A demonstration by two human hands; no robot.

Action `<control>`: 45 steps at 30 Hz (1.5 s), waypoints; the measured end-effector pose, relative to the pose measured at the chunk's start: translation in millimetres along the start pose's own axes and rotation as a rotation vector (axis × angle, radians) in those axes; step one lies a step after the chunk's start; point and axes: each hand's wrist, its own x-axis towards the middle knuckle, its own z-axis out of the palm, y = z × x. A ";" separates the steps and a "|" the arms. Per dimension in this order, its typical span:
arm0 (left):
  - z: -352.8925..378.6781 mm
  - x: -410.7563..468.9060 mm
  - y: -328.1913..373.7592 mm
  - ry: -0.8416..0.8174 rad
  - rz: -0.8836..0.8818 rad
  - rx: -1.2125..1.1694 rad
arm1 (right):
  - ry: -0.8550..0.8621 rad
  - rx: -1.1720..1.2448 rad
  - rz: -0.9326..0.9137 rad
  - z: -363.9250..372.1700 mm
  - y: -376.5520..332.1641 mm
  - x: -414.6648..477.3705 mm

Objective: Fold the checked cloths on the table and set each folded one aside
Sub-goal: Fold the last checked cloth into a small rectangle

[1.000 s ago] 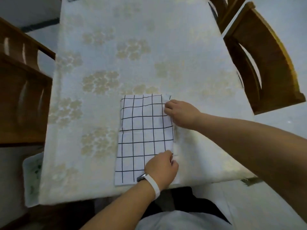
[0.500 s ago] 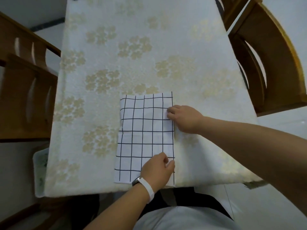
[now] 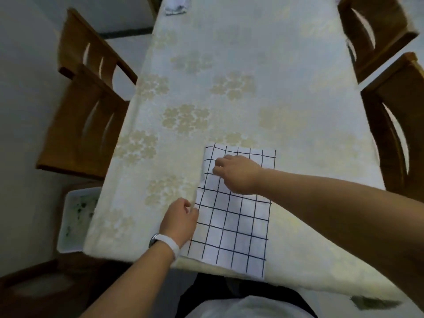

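The checked cloth (image 3: 234, 226) lies at the bench's (image 3: 229, 65) 6 o'clock edge. The left hand (image 3: 181, 219) pinches its 9 o'clock edge. The right hand (image 3: 236, 174), fingers curled, pinches it near 11 o'clock.

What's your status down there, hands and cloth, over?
Left hand pinches checked cloth at its left edge. Right hand grips it near the far left corner. Cloth lies by the table's near edge. Only the hands on it.

Cloth (image 3: 231, 226): white with a thin black grid, folded into a long rectangle.
Pose: lying flat, long side running away from the near edge; left edge rumpled and slightly raised.
Place: tabletop (image 3: 229, 65), middle of the near edge.
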 end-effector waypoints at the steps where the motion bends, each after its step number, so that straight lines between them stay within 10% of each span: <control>1: 1.4 1.4 -3.8 -0.017 -0.011 -0.022 | -0.016 -0.013 -0.008 -2.7 -3.3 11.0; 20: 14.4 24.5 -16.0 -0.126 0.034 -0.133 | -0.303 -0.387 -0.251 -11.8 0.7 115.4; 36: -3.4 22.9 -36.9 -0.182 -0.017 -0.086 | -0.231 -0.315 -0.016 -12.6 29.6 126.8; 45: -29.1 62.9 -1.9 -0.101 0.271 0.171 | -0.151 -0.084 0.296 -7.2 44.8 62.1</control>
